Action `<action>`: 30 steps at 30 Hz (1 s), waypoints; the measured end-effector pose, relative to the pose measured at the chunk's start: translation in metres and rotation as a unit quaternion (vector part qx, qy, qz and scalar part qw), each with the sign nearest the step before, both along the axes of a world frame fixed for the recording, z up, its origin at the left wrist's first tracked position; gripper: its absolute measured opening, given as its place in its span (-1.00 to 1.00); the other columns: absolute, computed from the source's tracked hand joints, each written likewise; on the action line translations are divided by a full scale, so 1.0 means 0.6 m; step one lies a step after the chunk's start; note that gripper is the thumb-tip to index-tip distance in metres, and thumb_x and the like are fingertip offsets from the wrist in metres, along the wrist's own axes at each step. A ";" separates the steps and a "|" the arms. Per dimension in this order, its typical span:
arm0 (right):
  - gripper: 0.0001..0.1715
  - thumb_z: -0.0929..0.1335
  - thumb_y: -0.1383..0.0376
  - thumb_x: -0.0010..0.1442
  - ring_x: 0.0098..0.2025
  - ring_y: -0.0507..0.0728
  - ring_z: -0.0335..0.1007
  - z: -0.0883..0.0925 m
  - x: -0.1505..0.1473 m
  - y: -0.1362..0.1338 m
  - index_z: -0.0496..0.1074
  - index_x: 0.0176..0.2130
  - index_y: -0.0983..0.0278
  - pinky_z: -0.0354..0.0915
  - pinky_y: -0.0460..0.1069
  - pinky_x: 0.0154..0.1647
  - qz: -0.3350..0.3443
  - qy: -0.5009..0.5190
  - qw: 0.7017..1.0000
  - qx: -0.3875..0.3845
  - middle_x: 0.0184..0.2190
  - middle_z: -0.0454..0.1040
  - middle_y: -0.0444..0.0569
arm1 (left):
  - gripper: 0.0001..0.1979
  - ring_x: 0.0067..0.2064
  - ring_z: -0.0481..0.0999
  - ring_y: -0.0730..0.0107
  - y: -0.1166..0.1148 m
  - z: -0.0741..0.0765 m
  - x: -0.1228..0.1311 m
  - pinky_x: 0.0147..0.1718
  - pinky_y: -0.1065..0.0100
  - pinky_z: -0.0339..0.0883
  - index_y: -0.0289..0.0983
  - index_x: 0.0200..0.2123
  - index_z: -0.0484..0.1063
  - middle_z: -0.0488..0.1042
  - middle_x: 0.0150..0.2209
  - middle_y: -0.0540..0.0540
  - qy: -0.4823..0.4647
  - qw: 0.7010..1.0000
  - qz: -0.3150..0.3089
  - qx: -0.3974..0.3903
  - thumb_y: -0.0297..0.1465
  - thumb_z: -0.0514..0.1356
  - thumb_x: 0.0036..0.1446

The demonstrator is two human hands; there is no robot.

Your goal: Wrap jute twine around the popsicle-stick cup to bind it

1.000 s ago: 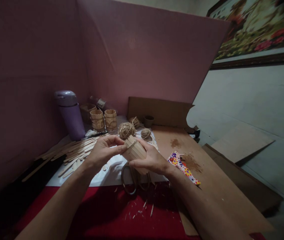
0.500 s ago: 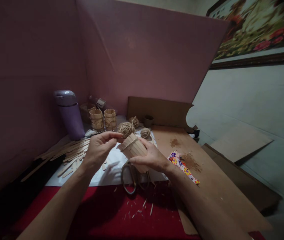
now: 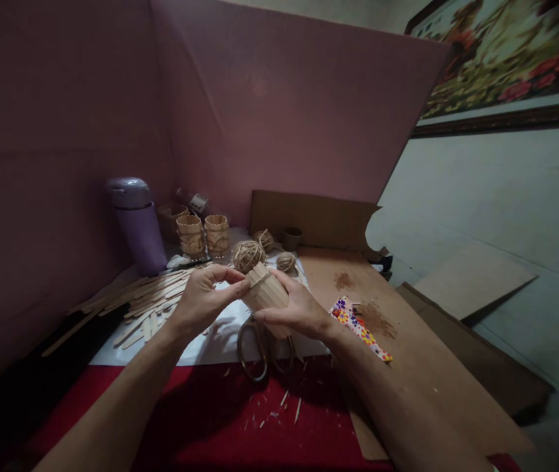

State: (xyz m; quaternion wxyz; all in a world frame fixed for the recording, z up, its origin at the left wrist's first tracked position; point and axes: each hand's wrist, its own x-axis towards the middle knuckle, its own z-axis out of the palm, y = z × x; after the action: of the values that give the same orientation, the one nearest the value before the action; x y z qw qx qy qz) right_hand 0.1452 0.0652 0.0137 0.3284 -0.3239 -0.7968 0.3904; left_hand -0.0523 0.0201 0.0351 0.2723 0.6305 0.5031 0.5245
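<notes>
A small cup of wooden craft sticks point(image 3: 268, 294), with twine round its upper part, is tilted to the left over the white sheet. Wrapped round its right side, my right hand point(image 3: 303, 308) holds it with the thumb across the front. At the cup's upper left edge, by the twine, the thumb and forefinger of my left hand point(image 3: 206, 296) are pinched together; whether a loose twine end is between them cannot be made out. Just behind the cup lies a ball of twine point(image 3: 248, 255). Scissors point(image 3: 254, 354) lie below it, their handles towards me.
Loose craft sticks point(image 3: 156, 295) spread at left before a purple tumbler point(image 3: 140, 233). Two finished stick cups point(image 3: 217, 236) stand at the back. A flower-patterned object point(image 3: 360, 331) lies on the brown board point(image 3: 421, 367). Wood splinters dot the red cloth point(image 3: 240, 419).
My left hand has moved slightly right and down, bringing its pinched fingers onto the cup's edge. The cup has turned a little in my right hand, which stays in place.
</notes>
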 end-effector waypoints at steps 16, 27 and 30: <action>-0.05 0.52 0.09 -0.11 0.03 0.25 0.35 0.002 -0.001 -0.003 0.21 0.21 0.16 0.29 0.19 0.05 0.000 -0.012 1.000 0.021 0.04 0.42 0.00 | -0.81 -0.40 0.44 0.34 0.000 0.006 -0.003 -0.41 0.38 0.27 -0.29 -0.53 0.54 0.52 -0.48 -0.08 0.037 0.999 -0.012 0.030 -0.28 0.28 -0.05; -0.07 0.53 0.11 -0.15 0.02 0.26 0.36 0.008 -0.003 0.000 0.25 0.16 0.23 0.34 0.18 0.02 0.016 0.033 0.998 -0.051 0.02 0.42 0.06 | -0.73 -0.36 0.46 0.32 0.004 0.009 -0.001 -0.28 0.33 0.31 -0.26 -0.49 0.44 0.51 -0.48 -0.06 -0.045 0.996 0.038 0.070 -0.24 0.09 0.13; -0.06 0.53 0.11 -0.15 0.03 0.26 0.35 0.007 -0.004 -0.002 0.24 0.17 0.22 0.31 0.20 0.05 0.014 0.024 0.999 -0.043 0.03 0.42 0.04 | -0.66 -0.40 0.40 0.32 0.006 0.006 -0.002 -0.34 0.33 0.25 -0.24 -0.55 0.37 0.42 -0.52 -0.05 0.043 0.993 0.053 0.100 -0.24 0.00 0.20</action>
State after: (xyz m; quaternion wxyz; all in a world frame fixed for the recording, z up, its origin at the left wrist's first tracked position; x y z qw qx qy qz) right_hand 0.1430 0.0639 0.0180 0.3277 -0.3175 -0.7753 0.4367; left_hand -0.0532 0.0235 0.0388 0.1578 0.6491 0.4918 0.5585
